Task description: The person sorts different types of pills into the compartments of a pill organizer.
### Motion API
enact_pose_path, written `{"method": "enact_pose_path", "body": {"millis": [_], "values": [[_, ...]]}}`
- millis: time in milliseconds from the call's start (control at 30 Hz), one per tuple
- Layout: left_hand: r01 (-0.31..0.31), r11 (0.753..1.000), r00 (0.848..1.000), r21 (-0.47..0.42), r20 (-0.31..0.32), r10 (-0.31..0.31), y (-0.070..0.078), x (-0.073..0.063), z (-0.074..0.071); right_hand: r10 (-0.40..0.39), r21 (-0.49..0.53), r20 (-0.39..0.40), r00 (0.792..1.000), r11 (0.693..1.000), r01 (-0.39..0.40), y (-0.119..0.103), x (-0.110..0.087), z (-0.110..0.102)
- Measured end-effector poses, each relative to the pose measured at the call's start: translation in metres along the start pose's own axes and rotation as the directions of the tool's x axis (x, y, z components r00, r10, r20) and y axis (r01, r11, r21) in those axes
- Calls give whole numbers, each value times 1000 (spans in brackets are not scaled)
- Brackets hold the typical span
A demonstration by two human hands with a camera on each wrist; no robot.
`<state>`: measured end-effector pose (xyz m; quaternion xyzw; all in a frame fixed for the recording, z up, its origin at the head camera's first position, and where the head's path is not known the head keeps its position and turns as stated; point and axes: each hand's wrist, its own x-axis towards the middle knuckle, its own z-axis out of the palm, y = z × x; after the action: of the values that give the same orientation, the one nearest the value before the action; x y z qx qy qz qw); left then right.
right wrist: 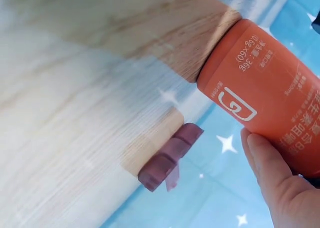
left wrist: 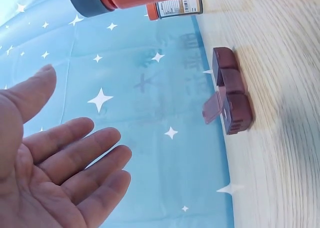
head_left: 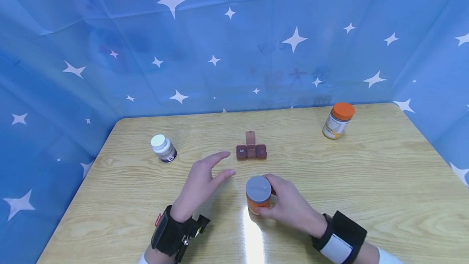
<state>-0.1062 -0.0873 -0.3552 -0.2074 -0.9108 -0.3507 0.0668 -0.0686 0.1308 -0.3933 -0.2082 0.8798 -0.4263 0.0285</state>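
While right hand grips orange bottle | left hand spread, just beside

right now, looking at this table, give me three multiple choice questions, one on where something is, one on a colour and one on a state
1. Where does the white-capped bottle stand?
A. on the left part of the table
B. by the right edge
C. in the left hand

2. What colour is the lid of the far right bottle?
A. green
B. orange
C. black

3. How is the middle lid of the pill box?
A. shut flat
B. flipped up
C. torn off

Answers: 1 A, the head view shows it left of the pill box. 2 B, its cap is orange. 3 B, one flap stands up while the outer two lie closed. The right hand grips the grey-lidded orange bottle.
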Motion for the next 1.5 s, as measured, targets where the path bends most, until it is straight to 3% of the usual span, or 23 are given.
{"method": "enact_pose_path", "body": {"millis": [133,267,400,533,700,800,933,1033,1200,1267,1333,1433,1500], "values": [[8,999,999,-41,32,-7,1,-1,1,8,11,18,1000,1000,-8,-1,0,-1],[-5,985,989,-174,148,31,2,-4,7,-6,14,13,1000,1000,5,1,-2,0],[21,939,946,-342,311,92,3,-5,23,-45,6,-9,999,999,45,3,-3,1],[100,901,902,-421,420,96,1,-6,43,-73,0,-33,997,997,73,4,-4,2],[184,856,882,-484,466,74,-1,-9,63,-52,8,-19,998,999,53,4,-5,1],[201,829,885,-522,459,75,-3,-11,70,-21,13,-10,1000,1000,21,3,-5,-1],[188,809,903,-557,421,80,-4,-12,77,12,20,-14,1000,1000,-12,2,-6,-2],[188,809,910,-557,409,70,-4,-13,78,15,19,2,1000,1000,-15,3,-7,-4],[180,830,918,-528,394,51,-2,-14,77,-12,-3,69,998,1000,12,7,-13,-20],[172,841,921,-512,387,47,-1,-14,77,-17,-29,21,1000,999,18,10,-15,-29],[169,850,923,-499,382,41,0,-14,76,6,-46,-83,997,999,-10,11,-15,-38],[163,856,927,-491,373,38,1,-14,76,34,-59,-253,967,997,-50,9,-13,-45],[163,859,930,-486,367,31,1,-14,76,16,-78,-305,952,996,-42,4,-11,-44]]}}
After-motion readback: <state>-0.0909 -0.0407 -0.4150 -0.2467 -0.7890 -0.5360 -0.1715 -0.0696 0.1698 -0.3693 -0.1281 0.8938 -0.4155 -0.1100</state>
